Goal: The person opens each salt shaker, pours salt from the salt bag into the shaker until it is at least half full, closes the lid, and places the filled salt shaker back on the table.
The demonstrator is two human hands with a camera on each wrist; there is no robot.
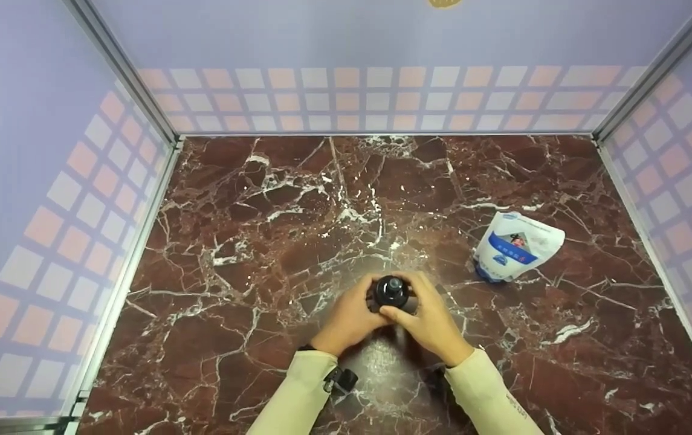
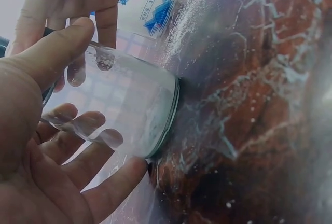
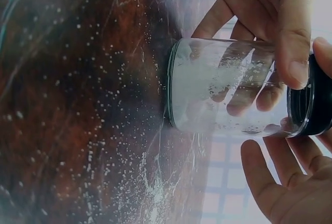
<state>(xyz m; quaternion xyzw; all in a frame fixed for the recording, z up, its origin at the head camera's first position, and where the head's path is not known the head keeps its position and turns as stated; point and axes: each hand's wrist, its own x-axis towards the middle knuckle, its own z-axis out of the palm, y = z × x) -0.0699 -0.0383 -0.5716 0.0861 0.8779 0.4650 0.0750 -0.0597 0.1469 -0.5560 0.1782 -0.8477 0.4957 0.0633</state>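
Observation:
A clear glass jar (image 3: pixel 207 89) with a black lid (image 1: pixel 391 291) stands upright on the marbled tabletop between both hands. White granules lie at its bottom and some cling to the inner wall. My left hand (image 1: pixel 352 314) grips the glass body, its thumb across the near side and its fingers wrapped behind, seen through the glass in the left wrist view. My right hand (image 1: pixel 433 317) holds the jar's top, with thumb and fingers around the black lid.
A white and blue printed pouch (image 1: pixel 515 248) stands to the right of the jar. White grains (image 3: pixel 114 130) are scattered over the dark red marbled table (image 1: pixel 231 338). Checkered panels (image 1: pixel 346 99) enclose the table at the back and both sides.

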